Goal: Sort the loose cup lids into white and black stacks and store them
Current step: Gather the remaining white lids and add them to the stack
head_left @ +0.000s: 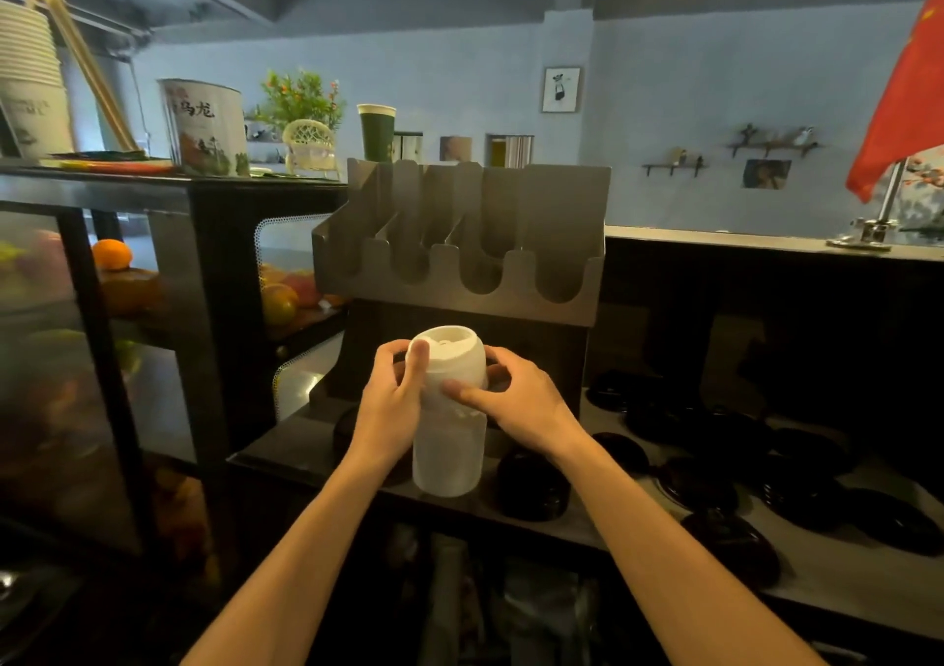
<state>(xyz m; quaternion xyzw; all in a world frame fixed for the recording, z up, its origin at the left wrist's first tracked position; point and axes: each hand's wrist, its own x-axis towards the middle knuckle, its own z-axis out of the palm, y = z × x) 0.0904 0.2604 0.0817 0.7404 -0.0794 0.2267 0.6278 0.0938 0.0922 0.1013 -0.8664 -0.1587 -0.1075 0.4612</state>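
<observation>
You are gripping the tall white lid stack (449,440) with the fingers (420,359) of your left hand (396,394) and right hand (516,399) curled round its upper part. It seems to be standing on the desk (817,578) before the steel lid rack (459,256). You should be squeezing evenly and keeping the column straight while lifting, so nothing is spilling among the black lids (715,471).

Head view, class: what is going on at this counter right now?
A person's left hand and right hand grip a tall upright stack of white lids at the counter, before a metal slotted holder. Black lids lie scattered on the counter to the right, not yet stacked.
</observation>
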